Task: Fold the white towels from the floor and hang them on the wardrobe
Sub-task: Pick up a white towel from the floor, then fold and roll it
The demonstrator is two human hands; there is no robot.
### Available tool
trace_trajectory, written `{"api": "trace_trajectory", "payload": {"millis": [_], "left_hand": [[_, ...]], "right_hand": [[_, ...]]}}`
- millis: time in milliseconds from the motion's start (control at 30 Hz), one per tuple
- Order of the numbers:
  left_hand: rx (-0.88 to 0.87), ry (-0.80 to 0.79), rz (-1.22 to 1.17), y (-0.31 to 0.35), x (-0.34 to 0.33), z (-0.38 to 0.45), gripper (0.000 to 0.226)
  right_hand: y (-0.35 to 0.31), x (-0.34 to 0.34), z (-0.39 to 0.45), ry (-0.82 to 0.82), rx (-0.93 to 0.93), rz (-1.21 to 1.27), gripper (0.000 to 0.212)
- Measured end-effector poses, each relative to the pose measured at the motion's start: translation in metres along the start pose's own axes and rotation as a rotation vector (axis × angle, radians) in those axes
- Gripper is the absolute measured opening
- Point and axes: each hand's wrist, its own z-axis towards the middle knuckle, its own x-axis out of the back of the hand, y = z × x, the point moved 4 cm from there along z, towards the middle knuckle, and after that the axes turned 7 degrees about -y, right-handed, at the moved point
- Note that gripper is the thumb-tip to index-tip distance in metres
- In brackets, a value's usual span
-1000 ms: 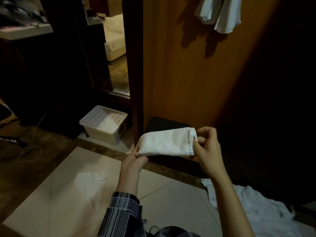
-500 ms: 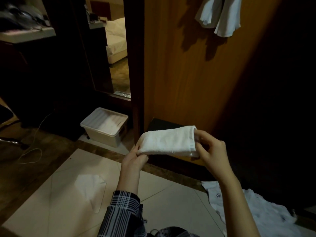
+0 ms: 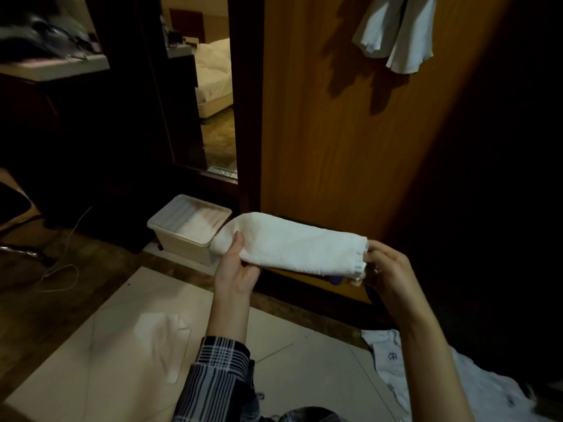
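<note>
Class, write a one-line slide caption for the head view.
Both hands, left hand and right hand, hold a folded white towel before the wooden wardrobe.

Left arm: plaid sleeve [image 3: 219,373], dark navy/black with white check lines, cuff pushed up to mid-forearm, forearm bare below it. Cuff edge looks loose, slightly rumpled. Right arm [image 3: 426,354]: bare from wrist up to the frame edge, no sleeve visible. Left hand [image 3: 237,269] and right hand [image 3: 387,269] both bare. More of the same plaid fabric [image 3: 307,415] bunched at bottom centre; can't tell which part of the garment.
</note>
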Motion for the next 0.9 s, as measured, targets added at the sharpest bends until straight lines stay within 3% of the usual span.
{"api": "trace_trajectory", "payload": {"millis": [167, 267, 400, 567, 667, 900], "left_hand": [[0.024, -0.107, -0.019, 0.001, -0.007, 0.001, 0.023], [0.022, -0.122, -0.011, 0.002, -0.009, 0.0, 0.033], [-0.057, -0.082, 0.08, 0.004, -0.009, 0.001, 0.038], [-0.169, -0.02, 0.195, 0.01, -0.012, 0.0, 0.042], [-0.239, -0.005, 0.252, 0.013, -0.014, -0.002, 0.042], [-0.277, 0.074, 0.296, 0.011, -0.014, -0.005, 0.035]], "right_hand": [[0.004, 0.002, 0.0, 0.078, -0.002, -0.094, 0.026], [0.007, 0.0, 0.0, 0.097, -0.011, -0.094, 0.023], [0.011, -0.01, 0.003, 0.086, -0.061, 0.008, 0.021], [0.02, -0.021, 0.003, 0.18, -0.227, 0.257, 0.034], [0.022, -0.023, 0.002, 0.089, -0.275, 0.294, 0.043], [0.025, -0.005, 0.001, 0.008, -0.182, 0.111, 0.027]]}}
